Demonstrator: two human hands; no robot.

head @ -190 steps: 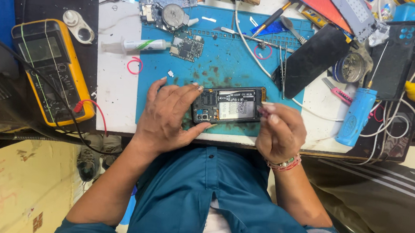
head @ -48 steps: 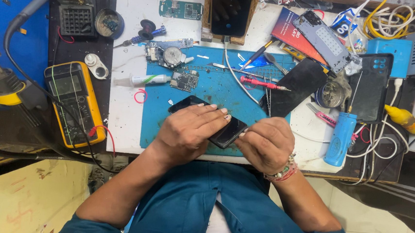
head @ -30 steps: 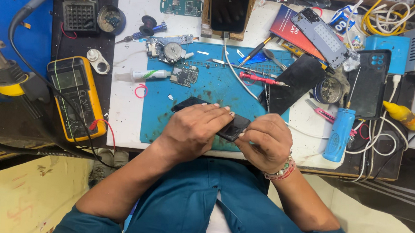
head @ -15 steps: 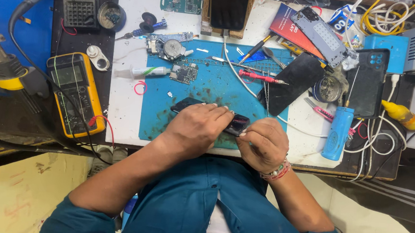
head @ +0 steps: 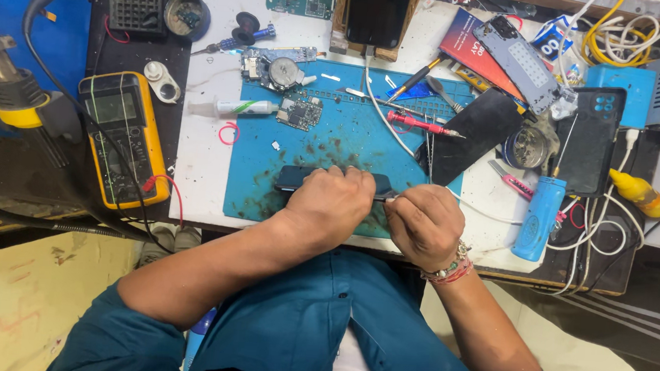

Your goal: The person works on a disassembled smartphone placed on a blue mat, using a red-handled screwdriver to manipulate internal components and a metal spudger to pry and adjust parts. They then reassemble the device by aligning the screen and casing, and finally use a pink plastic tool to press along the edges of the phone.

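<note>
Phone (head: 293,178) in a dark casing lies flat on the blue work mat (head: 333,135), near the bench's front edge, and most of it is hidden: the left hand (head: 329,205) covers its middle, so only the left end and a sliver at the right show. Whether its back is open cannot be told from here. The right hand (head: 424,225) is closed around a thin tool (head: 388,200) whose tip meets the phone's right end; the tool itself is nearly all buried in the fist (only a short pale stretch shows).

The bench (head: 199,176) is white and crowded. Farther back on the mat lie a small circuit board (head: 300,114), a red-handled screwdriver (head: 419,124) and a black phone panel (head: 477,134). Left of the mat sits a yellow multimeter (head: 120,136) on a dark strip, with a soldering-tool handle (head: 4,85) at the far left. To the right stand a blue cylinder (head: 537,215), a black phone back cover (head: 590,142) and tangled white cables (head: 627,36), partly cut off by the frame's edge. A yellowish floor (head: 20,303) shows below the bench.

The left hand presses down on the phone, fingers curled over its far edge; the right hand sits just right of it, almost touching the left.
</note>
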